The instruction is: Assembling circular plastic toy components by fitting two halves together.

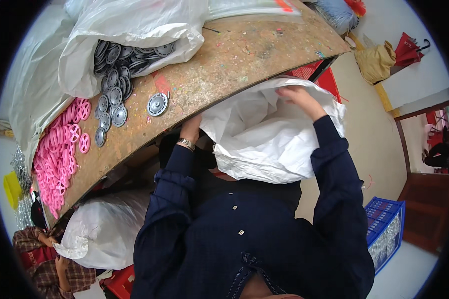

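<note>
A large white woven sack (269,149) hangs with its mouth spread at the table's near edge, in front of my body. My left hand (192,128), with a metal watch at the wrist, is closed at the sack's left rim; its fingertips are hidden. Across the opening, my right hand (299,97) grips the far right part of the rim, its curled fingers over the inner side. Folds of white material fill what shows of the inside, and no contents can be made out. One grey disc-shaped part (157,104) lies alone on the table, nearest my left hand.
The worn wooden table (224,65) carries a pile of grey discs (115,94) spilling from a white bag (134,25), beside pink wheel-shaped parts (60,154). At lower left a person (60,269) handles another full bag (105,229). A blue crate (384,229) stands right.
</note>
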